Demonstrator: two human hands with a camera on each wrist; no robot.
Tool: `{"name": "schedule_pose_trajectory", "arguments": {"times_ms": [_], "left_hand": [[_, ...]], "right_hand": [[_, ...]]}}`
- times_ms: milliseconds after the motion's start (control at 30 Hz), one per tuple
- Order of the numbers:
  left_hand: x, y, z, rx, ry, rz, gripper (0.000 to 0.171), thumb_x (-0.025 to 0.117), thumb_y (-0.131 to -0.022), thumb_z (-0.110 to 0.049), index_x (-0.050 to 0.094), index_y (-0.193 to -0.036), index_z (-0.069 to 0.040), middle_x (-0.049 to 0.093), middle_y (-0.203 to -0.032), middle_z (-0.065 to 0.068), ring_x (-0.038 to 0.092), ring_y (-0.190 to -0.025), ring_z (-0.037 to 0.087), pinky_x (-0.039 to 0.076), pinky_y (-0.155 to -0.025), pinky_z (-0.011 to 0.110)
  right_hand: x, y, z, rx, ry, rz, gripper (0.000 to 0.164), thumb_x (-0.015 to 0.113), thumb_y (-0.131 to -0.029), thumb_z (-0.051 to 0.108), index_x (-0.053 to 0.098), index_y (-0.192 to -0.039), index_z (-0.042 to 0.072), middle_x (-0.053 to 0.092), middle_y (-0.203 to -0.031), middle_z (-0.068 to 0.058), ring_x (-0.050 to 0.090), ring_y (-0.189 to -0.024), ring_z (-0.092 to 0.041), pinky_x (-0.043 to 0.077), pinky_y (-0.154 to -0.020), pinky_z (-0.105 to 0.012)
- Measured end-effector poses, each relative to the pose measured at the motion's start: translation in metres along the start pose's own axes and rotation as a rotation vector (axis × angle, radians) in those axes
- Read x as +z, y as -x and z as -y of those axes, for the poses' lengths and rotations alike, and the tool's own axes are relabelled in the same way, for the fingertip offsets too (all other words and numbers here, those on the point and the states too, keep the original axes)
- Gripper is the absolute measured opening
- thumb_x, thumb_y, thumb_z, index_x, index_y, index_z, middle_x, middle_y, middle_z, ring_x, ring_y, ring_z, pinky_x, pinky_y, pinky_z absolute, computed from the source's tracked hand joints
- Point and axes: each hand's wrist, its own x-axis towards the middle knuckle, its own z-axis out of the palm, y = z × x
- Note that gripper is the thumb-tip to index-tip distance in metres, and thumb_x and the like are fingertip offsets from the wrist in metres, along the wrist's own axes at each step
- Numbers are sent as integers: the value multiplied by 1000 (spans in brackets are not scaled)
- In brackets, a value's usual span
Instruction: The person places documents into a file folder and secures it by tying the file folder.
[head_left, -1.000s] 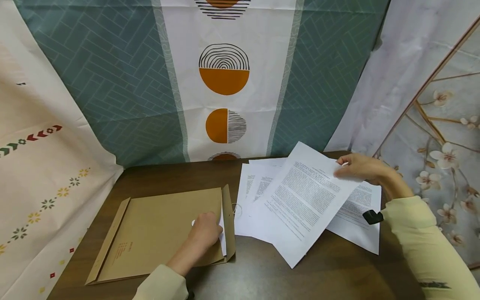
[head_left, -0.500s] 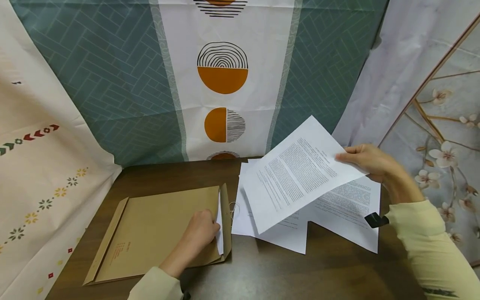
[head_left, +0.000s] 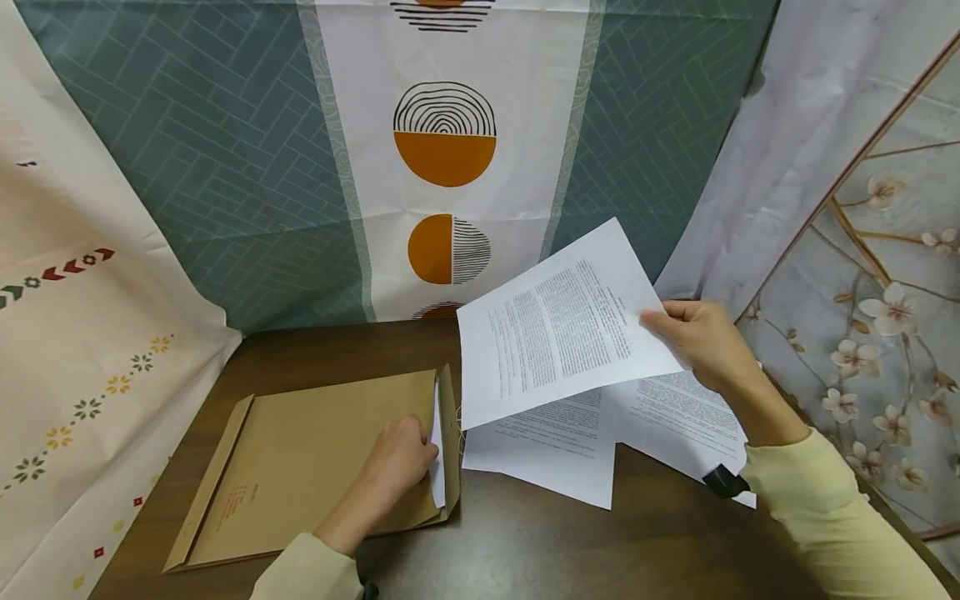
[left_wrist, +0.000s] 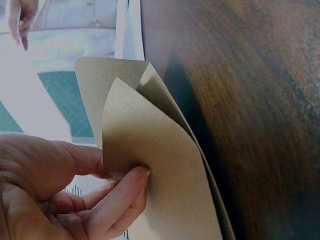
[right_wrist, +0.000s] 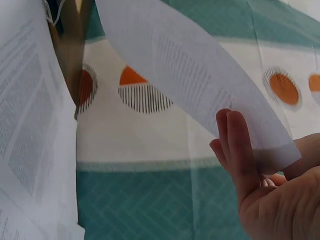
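A brown kraft-paper envelope point(head_left: 315, 450) lies on the table with its flapped mouth to the right. White paper point(head_left: 438, 467) shows inside the mouth. My left hand point(head_left: 401, 454) is at that opening; in the left wrist view, the thumb and fingers of the left hand point(left_wrist: 75, 195) pinch the envelope's upper layer point(left_wrist: 160, 130), spread from the layer beneath. Raised and tilted over the loose pages is a printed sheet point(head_left: 551, 333). My right hand point(head_left: 701, 342) holds it by its right edge. In the right wrist view the sheet point(right_wrist: 185, 65) bends between thumb and fingers.
More printed sheets point(head_left: 547, 450) lie overlapping beneath the raised one, with another page point(head_left: 682, 412) farther right under the right forearm. The dark wooden table point(head_left: 540, 550) meets a hanging patterned cloth point(head_left: 450, 50) at the back. A thin string loop shows near the envelope flap.
The right hand has lifted the printed sheet off the pages and swung it left, toward the envelope, turning it flatter. The left hand stays at the envelope's mouth.
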Motion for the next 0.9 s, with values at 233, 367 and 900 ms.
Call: {"name": "schedule_pose_trajectory", "arguments": {"times_ms": [233,367,900], "left_hand": [[-1,0,1,3,1,-9,48,62,-78,2,28,-51,-18,19,-51,-11,22,-49,8,19,-44,23],[-1,0,0,-4,5,-4,47,60,-78,3,28,-50,-18,19,-51,-12,20,-49,8,17,-44,23],[1,0,2,-5,31,-2,45,57,-77,5,28,-50,-17,20,-53,-10,19,-48,7,16,-43,22]], "right_hand": [[25,4,2,-89,-3,-13,43,64,-102,21,64,-128,-14,76,-97,-7,71,-75,-12,59,-65,-30],[35,6,1,-91,-12,0,42,65,-102,19,63,-128,-14,75,-98,-12,71,-70,-14,59,-60,-31],[64,41,12,-153,164,16,41,70,-97,12,63,-132,-7,76,-95,-17,72,-63,-19,56,-51,-33]]}}
